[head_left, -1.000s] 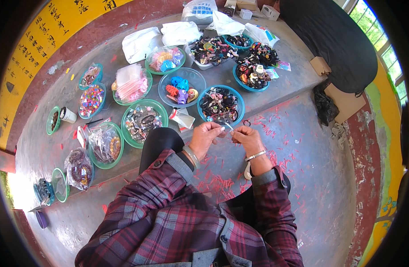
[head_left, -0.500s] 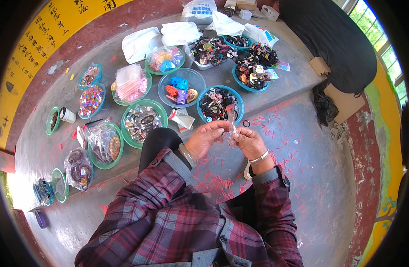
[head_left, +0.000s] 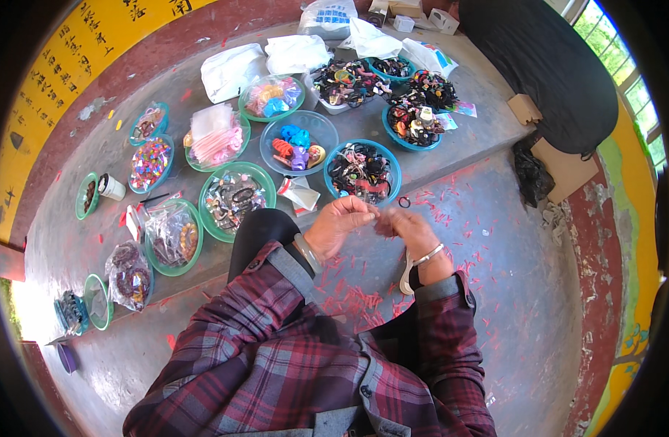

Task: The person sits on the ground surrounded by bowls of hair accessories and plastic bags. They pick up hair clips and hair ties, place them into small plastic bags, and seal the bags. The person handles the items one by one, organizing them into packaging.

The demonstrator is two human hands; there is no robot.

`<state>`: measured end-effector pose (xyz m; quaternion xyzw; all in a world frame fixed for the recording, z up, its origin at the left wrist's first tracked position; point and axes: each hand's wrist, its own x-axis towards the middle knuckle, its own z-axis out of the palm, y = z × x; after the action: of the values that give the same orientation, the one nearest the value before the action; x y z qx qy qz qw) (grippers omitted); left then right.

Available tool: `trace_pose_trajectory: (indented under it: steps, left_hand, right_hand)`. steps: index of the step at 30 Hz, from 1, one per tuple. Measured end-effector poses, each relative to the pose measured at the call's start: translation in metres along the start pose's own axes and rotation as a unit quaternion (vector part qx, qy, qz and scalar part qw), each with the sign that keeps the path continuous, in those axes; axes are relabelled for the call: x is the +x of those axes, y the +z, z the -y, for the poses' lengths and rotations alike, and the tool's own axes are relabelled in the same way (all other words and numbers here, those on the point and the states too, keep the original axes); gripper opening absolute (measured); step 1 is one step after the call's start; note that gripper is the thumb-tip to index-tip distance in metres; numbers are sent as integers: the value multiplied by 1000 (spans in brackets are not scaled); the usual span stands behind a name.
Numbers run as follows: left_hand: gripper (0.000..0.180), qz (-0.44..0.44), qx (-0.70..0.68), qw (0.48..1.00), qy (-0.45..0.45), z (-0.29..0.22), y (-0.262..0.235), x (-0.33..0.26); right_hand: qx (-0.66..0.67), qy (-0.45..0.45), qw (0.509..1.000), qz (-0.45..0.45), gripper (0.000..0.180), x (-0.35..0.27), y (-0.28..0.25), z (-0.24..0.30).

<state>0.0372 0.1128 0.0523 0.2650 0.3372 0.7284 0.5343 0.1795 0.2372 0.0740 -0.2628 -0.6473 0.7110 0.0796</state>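
Above the grey floor, in front of the bowls, my two hands are close together. My left hand (head_left: 336, 227) has its thumb and fingers pinched on a small clear plastic bag (head_left: 372, 191) with a pinkish tint, which is hard to make out against the bowl behind it. Beside it my right hand (head_left: 416, 234) is smeared by motion, its fingertips near the bag. Just beyond them stands a blue bowl (head_left: 398, 175) heaped with dark hair ties (head_left: 356, 166). On the ledge by this bowl lies a single black hair tie (head_left: 404, 202).
Several bowls stand on the raised ledge, including a clear bowl (head_left: 264, 162) of colourful hair clips and a green bowl (head_left: 267, 182) of bagged accessories. White sacks (head_left: 232, 71) lie farther back. Red scraps (head_left: 356, 298) litter the lower floor. A black plastic bag (head_left: 531, 171) lies right.
My right hand has turned and moved slightly away from my left, blurring. The clear bag, upright between both hands before, now sits lower and tilts left over the bowl.
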Motion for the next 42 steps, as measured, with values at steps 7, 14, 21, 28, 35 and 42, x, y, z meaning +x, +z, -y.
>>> trace_pose_trajectory:
  steps: [7,14,21,28,35,42]
  left_hand:
    - [9,-43,103,989,-95,-9,5,-2]
    - [11,-68,106,982,-143,-9,9,-4]
    - [13,-72,43,983,-165,-12,14,-6]
    - [11,-82,16,990,-114,-12,10,-4]
    - [13,-84,14,993,-88,-28,14,14]
    - [14,-72,37,996,-47,-58,5,49]
  right_hand:
    - [47,-32,998,10,22,-5,2,17]
    - [58,-47,997,-30,5,3,4,3]
    - [34,-80,994,-60,6,9,3,-5]
    - [60,-89,993,-51,6,11,10,1]
    - [92,-106,988,-63,6,21,12,6]
    - [69,-122,989,-45,11,51,-10,36]
